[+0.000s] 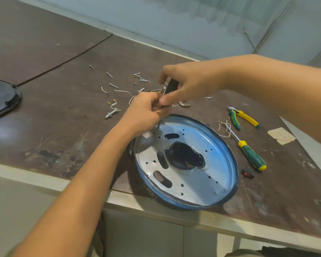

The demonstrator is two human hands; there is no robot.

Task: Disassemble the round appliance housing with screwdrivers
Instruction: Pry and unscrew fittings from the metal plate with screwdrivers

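My left forearm reaches in from the near left, left hand (146,113) curled round the screwdriver (171,86) low down; my right hand (187,82), arm from the right, pinches its handle above

My right hand (189,84) covers most of dark screwdriver (171,86) handle; my lower fingertips blurred. My left hand (146,112) hides shaft; only short end shows at housing (220,145) plate, screw under it too small to tell. Housing's near-left rim hidden behind my left wrist. Black round cover (2,97) cut off by left edge. Loose screws (141,77) and wires partly behind my 2 hands, count unclear. Metal bracket (185,104) half under my right hand. Lettering on pliers (234,120) too small to read. My 2 forearms run out of frame.
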